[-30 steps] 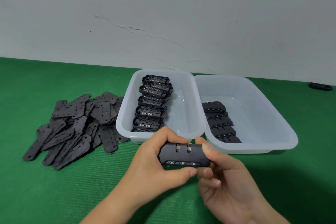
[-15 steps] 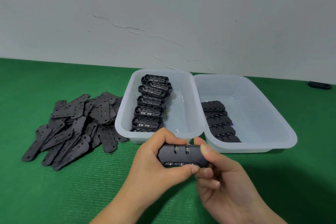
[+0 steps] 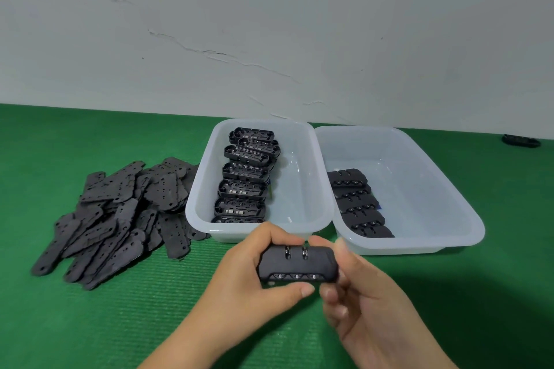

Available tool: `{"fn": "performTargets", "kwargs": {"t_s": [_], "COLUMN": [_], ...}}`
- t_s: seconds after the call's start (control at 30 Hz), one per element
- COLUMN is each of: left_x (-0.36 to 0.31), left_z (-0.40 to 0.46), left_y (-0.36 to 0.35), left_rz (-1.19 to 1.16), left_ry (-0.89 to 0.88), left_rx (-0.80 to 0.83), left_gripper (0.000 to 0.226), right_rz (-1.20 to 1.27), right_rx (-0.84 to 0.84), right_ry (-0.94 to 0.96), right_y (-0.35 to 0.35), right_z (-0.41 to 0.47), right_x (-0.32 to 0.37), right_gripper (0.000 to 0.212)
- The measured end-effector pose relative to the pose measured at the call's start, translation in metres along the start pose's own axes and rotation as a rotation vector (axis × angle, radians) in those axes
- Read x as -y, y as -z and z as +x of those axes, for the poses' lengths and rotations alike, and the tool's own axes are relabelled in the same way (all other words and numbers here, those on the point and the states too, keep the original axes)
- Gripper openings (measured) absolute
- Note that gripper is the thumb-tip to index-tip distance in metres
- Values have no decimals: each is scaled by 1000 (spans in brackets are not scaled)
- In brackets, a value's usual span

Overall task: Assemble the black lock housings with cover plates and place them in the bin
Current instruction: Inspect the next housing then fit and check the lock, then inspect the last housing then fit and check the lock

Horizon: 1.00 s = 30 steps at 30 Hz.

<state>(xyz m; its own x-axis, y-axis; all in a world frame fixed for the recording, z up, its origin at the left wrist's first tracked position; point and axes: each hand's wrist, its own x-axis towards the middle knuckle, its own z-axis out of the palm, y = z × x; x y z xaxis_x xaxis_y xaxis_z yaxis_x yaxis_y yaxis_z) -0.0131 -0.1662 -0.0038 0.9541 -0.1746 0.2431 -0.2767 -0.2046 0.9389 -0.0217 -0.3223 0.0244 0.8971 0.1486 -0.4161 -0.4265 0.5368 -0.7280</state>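
Hands meet in the near middle of the green mat (image 3: pixel 90 323), and between them is one black plastic lock housing with three small number dials on its near face (image 3: pixel 297 263). The left hand (image 3: pixel 257 281) grips it from the left, fingers curled over the far edge and the thumb pressed under the near edge. The right hand (image 3: pixel 368 302) holds the right end, index finger laid against the end and the other fingers curled below. The housing lies level, its long axis running left to right, and it appears closed, so I judge the cover plate is already fitted; the seam itself I cannot see. What matters for the next move is the direction to the clear plastic bin on the right (image 3: pixel 467 219). This bin stands just beyond and to the right of the hands, and inside, along its left wall, is a row of finished black locks (image 3: pixel 359 207), each also lying across. The right hand is the nearer one, so probably it carries the piece forward and a little right, without turning it. The other clear bin with open housings (image 3: pixel 204 213) is straight ahead, touching the right bin side by side. The pile of flat black cover plates (image 3: pixel 120 213) lies on the mat far to the left.
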Motion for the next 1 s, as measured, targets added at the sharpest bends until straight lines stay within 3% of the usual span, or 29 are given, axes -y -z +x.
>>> {"fn": "performTargets", "kwargs": {"t_s": [0.1, 0.2, 0.27, 0.33, 0.4, 0.47, 0.53, 0.6, 0.83, 1.0], "left_x": [9, 25, 36, 46, 52, 55, 57, 58, 59, 59], "left_z": [-1, -2, -5, -6, -6, -4, -3, -4, -4, -4], "left_y": [-3, -5, -4, -3, -3, -4, -4, -3, -5, -5], "left_rz": [38, 34, 55, 60, 25, -7, -14, -14, 40, 60], "left_ry": [-80, -134, -163, -112, -28, 12, 25, 29, 38, 47], "left_rx": [33, -11, -45, -41, -35, -38, -37, -28, -11, -27], "left_gripper": [57, 64, 52, 39, 33, 32, 32, 33, 39, 37], "right_rz": [-254, -495, -702, -1081, -1479, -1733, -1834, -1869, -2159, -2322], "right_rx": [33, -63, -205, -423, -572, -593, -566, -542, -556, -584], "right_ry": [179, 489, 721, 853, 772, 519, 276, 160, -65, -37], "right_y": [8, 21, 37, 55, 71, 84, 92, 98, 85, 71], "right_z": [1, 6, 11, 23, 44, 68, 87, 98, 103, 101], "right_x": [6, 49, 96, 140, 170, 178, 171, 160, 138, 129], "right_gripper": [26, 16, 17, 12, 13, 15, 12, 8, 14, 13]}}
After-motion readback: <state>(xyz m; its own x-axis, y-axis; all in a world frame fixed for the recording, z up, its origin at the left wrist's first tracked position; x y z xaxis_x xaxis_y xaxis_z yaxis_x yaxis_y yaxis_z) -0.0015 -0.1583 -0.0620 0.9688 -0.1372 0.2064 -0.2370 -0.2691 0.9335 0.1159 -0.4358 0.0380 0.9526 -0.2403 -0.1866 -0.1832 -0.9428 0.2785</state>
